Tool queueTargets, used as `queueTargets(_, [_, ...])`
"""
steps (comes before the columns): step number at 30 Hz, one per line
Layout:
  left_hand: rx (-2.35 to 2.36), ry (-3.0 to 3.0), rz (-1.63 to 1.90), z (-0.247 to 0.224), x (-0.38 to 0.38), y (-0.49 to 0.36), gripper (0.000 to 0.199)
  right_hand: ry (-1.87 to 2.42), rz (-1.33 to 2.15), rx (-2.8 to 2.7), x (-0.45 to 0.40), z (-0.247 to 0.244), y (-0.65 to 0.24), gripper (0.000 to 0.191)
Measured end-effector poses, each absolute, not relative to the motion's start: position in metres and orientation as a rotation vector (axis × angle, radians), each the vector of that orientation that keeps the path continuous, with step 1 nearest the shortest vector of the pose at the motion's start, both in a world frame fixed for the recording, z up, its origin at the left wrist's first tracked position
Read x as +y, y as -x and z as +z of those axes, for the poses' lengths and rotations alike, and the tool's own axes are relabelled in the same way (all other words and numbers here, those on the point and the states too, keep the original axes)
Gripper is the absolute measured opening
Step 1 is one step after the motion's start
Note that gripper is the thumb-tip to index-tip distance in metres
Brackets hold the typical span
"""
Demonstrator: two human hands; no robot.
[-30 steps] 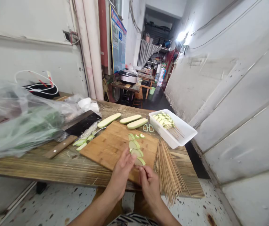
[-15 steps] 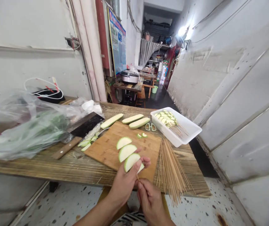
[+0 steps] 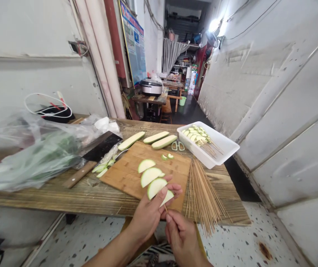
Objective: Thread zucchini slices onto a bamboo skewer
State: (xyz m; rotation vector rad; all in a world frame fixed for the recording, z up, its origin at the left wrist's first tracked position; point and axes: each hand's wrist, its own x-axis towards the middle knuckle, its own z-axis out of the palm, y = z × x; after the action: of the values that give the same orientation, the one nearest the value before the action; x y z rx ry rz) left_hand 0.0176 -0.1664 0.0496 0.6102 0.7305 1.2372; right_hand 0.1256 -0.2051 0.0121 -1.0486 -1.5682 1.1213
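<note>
Two zucchini slices (image 3: pixel 156 187) are being clenched in the left grip (image 3: pixel 147 215) above a bamboo cutting board (image 3: pixel 175 174), while the right grip (image 3: pixel 182 237) is pinching a thin skewer (image 3: pixel 165 208) beneath them; keeping both steady looks best.

We're in a narrow corridor: white panelled wall (image 3: pixel 261 100) on our right, speckled terrazzo floor (image 3: pixel 231 237) with a rust stain (image 3: pixel 265 250) below it. On the left wall, pale pipes (image 3: pixel 100 55) and a poster (image 3: pixel 132 46). Far end: electric cooker (image 3: pixel 151 87) on a wooden table (image 3: pixel 147 98), green bucket (image 3: pixel 182 101), grey curtain (image 3: pixel 172 52), and a bright lamp (image 3: pixel 213 25) beside a wall fan (image 3: pixel 211 39).
</note>
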Motion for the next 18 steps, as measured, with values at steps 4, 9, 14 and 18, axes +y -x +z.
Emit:
queueTargets(4, [0.737,-0.594,1.213,0.047,-0.167,-0.020,0.041,1.048,1.100,-1.584,-0.204,0.010,-0.126,0.030])
queueTargets(9, [0.671,-0.581,1.184,0.042,-0.166,-0.018,0.045,1.089,1.095,-1.564,-0.204,0.008,-0.126,0.029])
queueTargets(14, [0.608,-0.502,1.294,0.056,-0.161,-0.006,0.049,1.068,1.109,-1.599,-0.205,0.007,-0.128,0.027])
queueTargets(18, [0.785,-0.485,1.303,0.062,-0.158,-0.004,0.044,1.068,1.114,-1.645,-0.205,0.004,-0.128,0.024])
